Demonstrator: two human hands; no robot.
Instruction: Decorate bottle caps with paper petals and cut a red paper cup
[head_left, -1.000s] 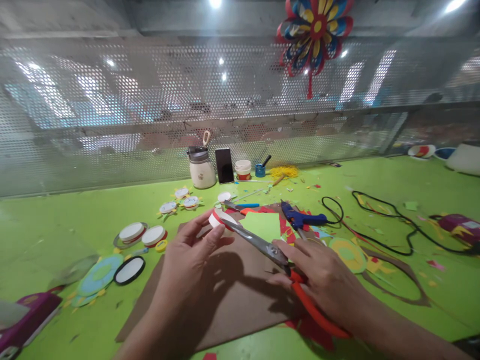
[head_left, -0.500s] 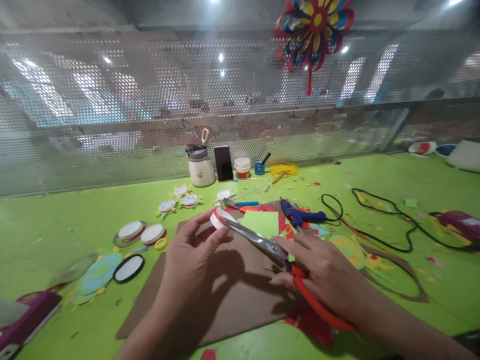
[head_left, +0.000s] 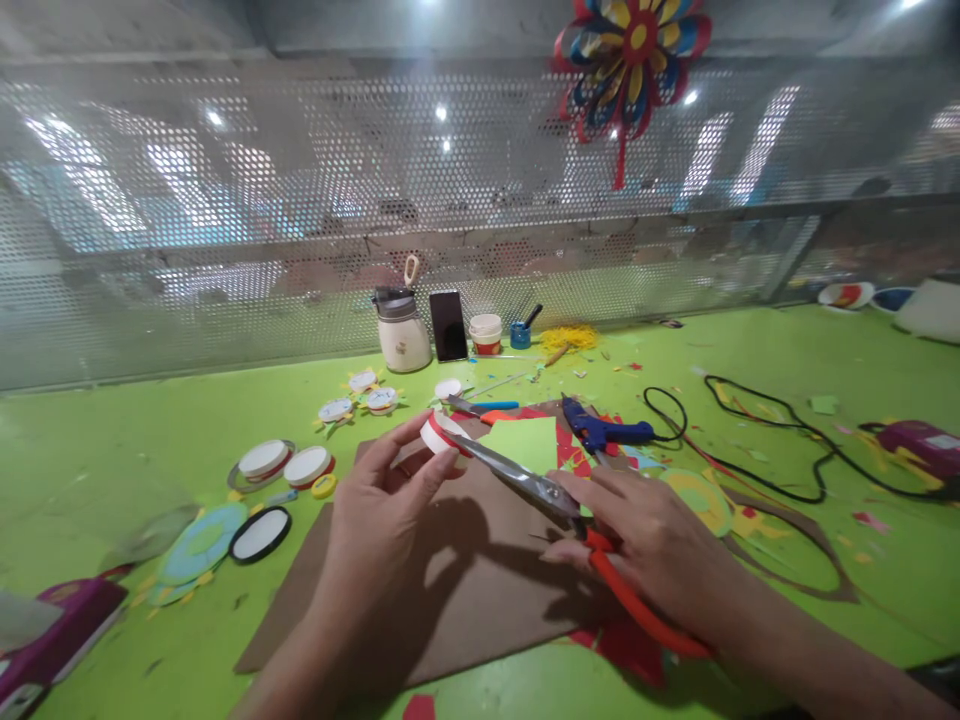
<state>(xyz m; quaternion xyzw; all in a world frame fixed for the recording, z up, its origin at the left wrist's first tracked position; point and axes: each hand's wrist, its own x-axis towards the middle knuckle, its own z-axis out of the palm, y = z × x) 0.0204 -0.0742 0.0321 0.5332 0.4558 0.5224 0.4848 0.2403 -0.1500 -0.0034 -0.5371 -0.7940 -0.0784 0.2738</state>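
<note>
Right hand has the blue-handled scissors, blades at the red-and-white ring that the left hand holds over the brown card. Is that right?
Not quite: the head view shows the scissors have red handles, not blue. The rest holds: the right hand grips them, blades at the red-and-white ring that the left hand holds over the brown card.

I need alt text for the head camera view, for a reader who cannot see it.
The left hand holds a small white-and-red disc while the right hand holds red-handled scissors against its edge, above brown cardboard on a green table.
</note>
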